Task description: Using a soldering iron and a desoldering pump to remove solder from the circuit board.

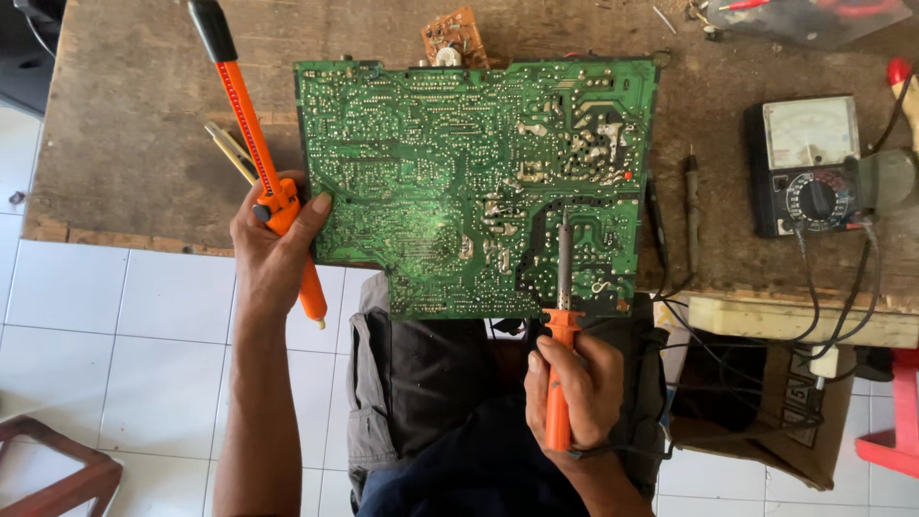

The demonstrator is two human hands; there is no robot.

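Head view shows your right hand (572, 388) wrapped around the orange soldering iron (560, 345), tip on the green circuit board (459, 172) lying across the bench edge. Left hand (273, 244) grips the desoldering pump (258, 144) (fingers curled tight); bring its nozzle close beside the heated joint.

A worn wooden workbench (124, 134) stands over a floor of white tiles (144, 364), with a dark wooden stool corner (57, 469) lower left and red plastic furniture (895, 421) right.
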